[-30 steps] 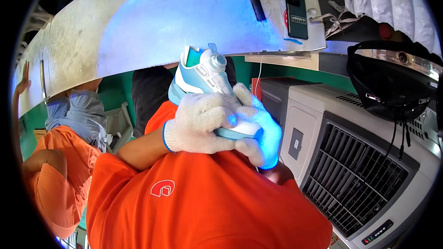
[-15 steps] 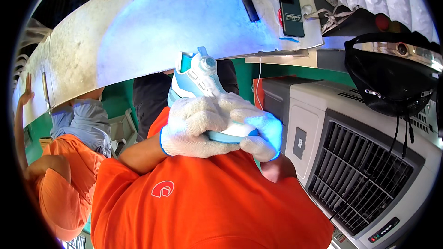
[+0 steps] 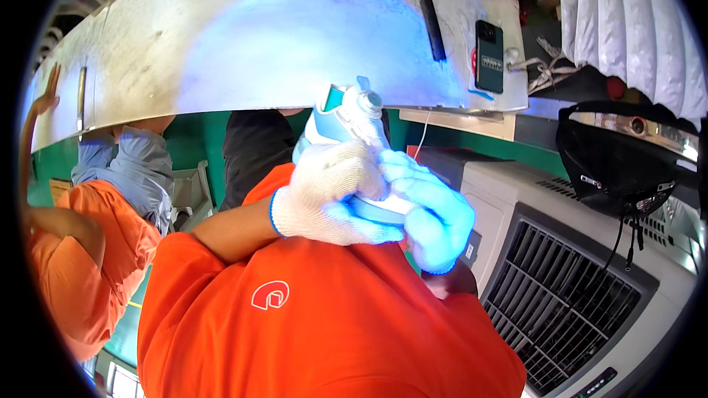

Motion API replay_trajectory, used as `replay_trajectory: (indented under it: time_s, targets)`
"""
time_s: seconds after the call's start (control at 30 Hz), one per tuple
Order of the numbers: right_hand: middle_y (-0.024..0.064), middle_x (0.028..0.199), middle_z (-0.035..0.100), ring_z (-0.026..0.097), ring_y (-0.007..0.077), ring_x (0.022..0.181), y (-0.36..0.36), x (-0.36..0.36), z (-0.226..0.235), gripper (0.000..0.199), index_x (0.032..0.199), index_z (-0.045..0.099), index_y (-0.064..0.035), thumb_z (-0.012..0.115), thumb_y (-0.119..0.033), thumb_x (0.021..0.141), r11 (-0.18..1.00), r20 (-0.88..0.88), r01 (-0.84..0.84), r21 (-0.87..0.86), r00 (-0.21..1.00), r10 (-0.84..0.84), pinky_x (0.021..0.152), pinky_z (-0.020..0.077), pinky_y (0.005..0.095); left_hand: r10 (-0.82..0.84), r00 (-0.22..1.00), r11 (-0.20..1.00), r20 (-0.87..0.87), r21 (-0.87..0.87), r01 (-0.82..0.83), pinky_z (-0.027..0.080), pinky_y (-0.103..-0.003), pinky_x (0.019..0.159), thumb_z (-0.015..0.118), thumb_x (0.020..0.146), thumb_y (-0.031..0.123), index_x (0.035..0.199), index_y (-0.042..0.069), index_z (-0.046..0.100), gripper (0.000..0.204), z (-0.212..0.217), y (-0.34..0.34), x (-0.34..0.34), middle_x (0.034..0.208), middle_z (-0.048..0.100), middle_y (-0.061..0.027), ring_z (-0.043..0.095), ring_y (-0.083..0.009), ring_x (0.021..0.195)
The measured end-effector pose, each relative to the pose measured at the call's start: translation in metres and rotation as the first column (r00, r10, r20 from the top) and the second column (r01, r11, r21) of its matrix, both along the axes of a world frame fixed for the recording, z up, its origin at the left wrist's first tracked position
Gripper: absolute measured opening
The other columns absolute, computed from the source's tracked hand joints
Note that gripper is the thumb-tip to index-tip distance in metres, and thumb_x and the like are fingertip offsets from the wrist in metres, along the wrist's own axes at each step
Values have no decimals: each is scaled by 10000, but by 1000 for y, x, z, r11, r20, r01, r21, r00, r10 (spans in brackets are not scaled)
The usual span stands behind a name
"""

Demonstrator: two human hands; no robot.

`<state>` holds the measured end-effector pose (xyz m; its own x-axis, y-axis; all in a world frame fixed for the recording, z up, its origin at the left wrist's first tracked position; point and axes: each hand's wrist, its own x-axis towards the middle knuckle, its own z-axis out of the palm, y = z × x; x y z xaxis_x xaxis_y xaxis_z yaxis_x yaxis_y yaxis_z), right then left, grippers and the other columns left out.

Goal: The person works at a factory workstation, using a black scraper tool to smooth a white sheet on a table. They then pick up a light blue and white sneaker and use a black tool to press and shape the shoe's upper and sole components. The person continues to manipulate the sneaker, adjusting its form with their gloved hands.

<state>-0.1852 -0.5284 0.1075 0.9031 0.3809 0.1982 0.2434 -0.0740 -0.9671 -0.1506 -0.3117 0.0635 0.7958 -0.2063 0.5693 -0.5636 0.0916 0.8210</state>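
Observation:
A light-blue and white sneaker (image 3: 333, 122) is held close to my chest, its heel and collar toward the table and its toe toward me. A round dial sits on its upper, beside a blue pull tab. My left hand (image 3: 324, 195), in a white knit glove, wraps round the shoe's forefoot from the left. From the right my gloved right hand (image 3: 431, 206), lit bright blue, grips the toe area, its fingers over the upper and its thumb near the sole edge. The gloves hide much of the forefoot.
Ahead stands a white table (image 3: 140, 51) with a blue-lit patch, a dark-handled tool (image 3: 432, 26) and a phone (image 3: 489, 59). On the right are an air cooler (image 3: 560, 295) and a black bag (image 3: 616, 162). A person in orange (image 3: 96, 265) is at left.
The shoe and both hands appear farther right in view, as do the table items. More blue light falls on my right glove. Both hands stay on the shoe.

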Motion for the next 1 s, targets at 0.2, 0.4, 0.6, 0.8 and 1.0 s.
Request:
replay_trajectory:
  time_s: [0.2,0.4,0.6,0.8,1.0]
  targets:
    - [348,1476,667,625,501,1434,10,18,9,753,1409,691,91,987,-283,827,983,120,-60,-174,989,81,1214,489,555,41,994,997,-101,61,-35,584,-394,709,1013,677,309,979,126,695,475,-13,4,-12,928,669,-88,731,-322,816]
    - [316,1372,737,690,458,1358,14,19,9,696,1352,713,58,972,-352,854,982,6,153,-112,988,-153,1147,549,526,255,948,932,-190,309,-189,569,-462,814,1030,596,424,990,117,669,616,-42,42,-23,1029,660,-105,687,-337,945]
    - [312,1342,752,717,454,1327,32,18,16,584,1299,739,92,968,-162,824,969,145,123,-215,985,-93,1141,564,517,259,958,898,-125,396,-191,528,-460,820,1017,613,434,957,115,638,603,-29,49,-17,1015,624,-91,632,-334,946]
    - [318,1323,755,718,454,1320,41,21,26,572,1290,737,99,965,-144,825,944,166,104,-312,985,-53,1128,573,516,324,906,931,-271,262,-254,561,-438,885,1032,638,374,1096,76,654,665,-42,52,-30,1087,661,-116,656,-311,1032]
    - [322,1333,748,726,448,1305,45,29,28,564,1299,727,99,946,-107,821,949,115,161,-270,984,-134,1104,585,507,-333,373,452,-866,-494,-743,555,-418,1068,658,1103,270,1231,38,677,265,-108,92,-26,1205,731,-98,694,-254,1181]
